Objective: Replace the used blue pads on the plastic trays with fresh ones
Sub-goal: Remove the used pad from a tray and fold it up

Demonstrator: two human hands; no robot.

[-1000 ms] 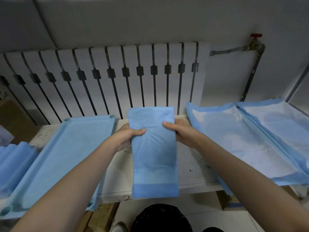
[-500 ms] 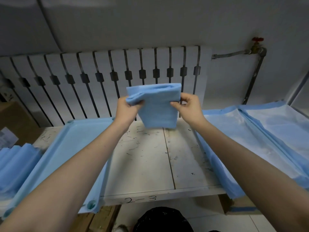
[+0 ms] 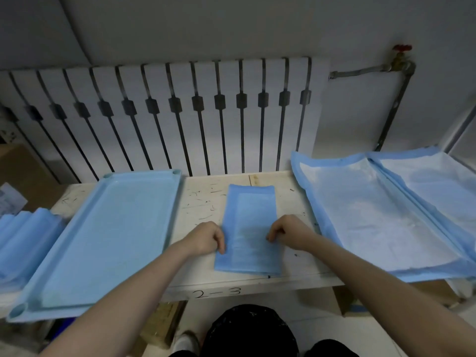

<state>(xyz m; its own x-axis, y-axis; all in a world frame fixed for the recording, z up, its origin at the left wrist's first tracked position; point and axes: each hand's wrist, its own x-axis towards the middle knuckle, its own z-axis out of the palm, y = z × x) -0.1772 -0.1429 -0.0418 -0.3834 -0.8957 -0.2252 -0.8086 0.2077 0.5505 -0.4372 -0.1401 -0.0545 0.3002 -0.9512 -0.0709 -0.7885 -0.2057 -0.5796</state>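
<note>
"Head view, hands?"
"Left hand (image 3: pixel 206 239) and right hand (image 3: pixel 289 234) each pinch a side edge of the folded blue pad (image 3: pixel 248 222) lying between them."
"Plastic tray (image 3: pixel 110 228)?"
"Just left of the left hand."

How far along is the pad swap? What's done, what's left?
Looks done: two opened pads lie spread on the right, apparently lining trays hidden beneath. In hand: the folded pad lies on the bench, the left hand and right hand pinching its long edges, not yet opened. Left: the plastic tray on the left is bare and needs that pad. Spare pads wait folded at far left.
</note>
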